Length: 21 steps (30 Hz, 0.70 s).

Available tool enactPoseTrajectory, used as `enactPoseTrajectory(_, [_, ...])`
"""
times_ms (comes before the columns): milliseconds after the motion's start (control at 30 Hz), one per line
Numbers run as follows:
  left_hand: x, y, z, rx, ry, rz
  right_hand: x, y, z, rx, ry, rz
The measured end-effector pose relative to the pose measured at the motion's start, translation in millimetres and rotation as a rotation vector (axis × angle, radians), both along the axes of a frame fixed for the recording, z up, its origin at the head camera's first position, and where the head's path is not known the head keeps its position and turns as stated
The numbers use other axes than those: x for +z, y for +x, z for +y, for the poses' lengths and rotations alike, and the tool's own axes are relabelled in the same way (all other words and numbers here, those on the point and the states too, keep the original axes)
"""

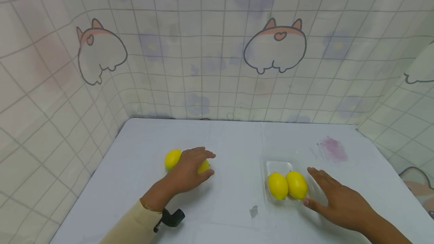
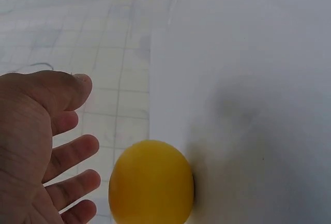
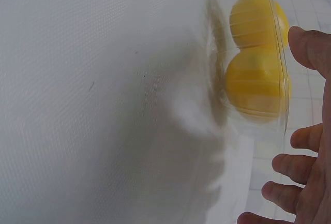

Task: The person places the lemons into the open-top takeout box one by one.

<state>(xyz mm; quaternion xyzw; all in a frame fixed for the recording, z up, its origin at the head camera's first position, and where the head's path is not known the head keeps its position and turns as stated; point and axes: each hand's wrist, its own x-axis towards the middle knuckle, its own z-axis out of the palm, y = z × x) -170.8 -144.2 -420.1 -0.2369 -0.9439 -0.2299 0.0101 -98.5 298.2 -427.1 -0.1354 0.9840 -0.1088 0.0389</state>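
My left hand (image 1: 190, 170) hovers over two yellow lemons on the table, with its fingers spread. One lemon (image 1: 172, 159) shows to the left of the hand, while the other lemon (image 1: 203, 166) is partly hidden between thumb and fingers. In the left wrist view a lemon (image 2: 151, 182) sits apart from the fingertips. A clear plastic container (image 1: 281, 166) holds two more lemons side by side, the left lemon (image 1: 278, 186) and the right lemon (image 1: 297, 185). Beside its right wall is my right hand (image 1: 342, 202), fingers extended and thumb near the rim, gripping nothing.
The white table (image 1: 234, 206) carries a pink stain (image 1: 333, 149) at the back right and a small grey mark (image 1: 254, 211) near the front. A patterned curtain (image 1: 210, 55) hangs behind the table and along both sides. A black strap mount (image 1: 172, 218) juts from the left wrist.
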Motion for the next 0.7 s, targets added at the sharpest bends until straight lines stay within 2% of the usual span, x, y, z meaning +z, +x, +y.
enactPoseTrajectory(233, [-3.7,-0.9,-13.6,0.006,0.029,0.004,0.7,0.4,-1.2,-0.002,0.009,0.002])
enactPoseTrajectory(533, [-11.3,-1.3,-19.8,0.067,0.025,-0.063,-1.7,0.5,-0.7,0.002,0.006,0.007])
enactPoseTrajectory(700, [-13.6,-1.7,-22.1,0.061,0.027,-0.066,-1.6,0.0,-1.0,0.007,0.004,0.005])
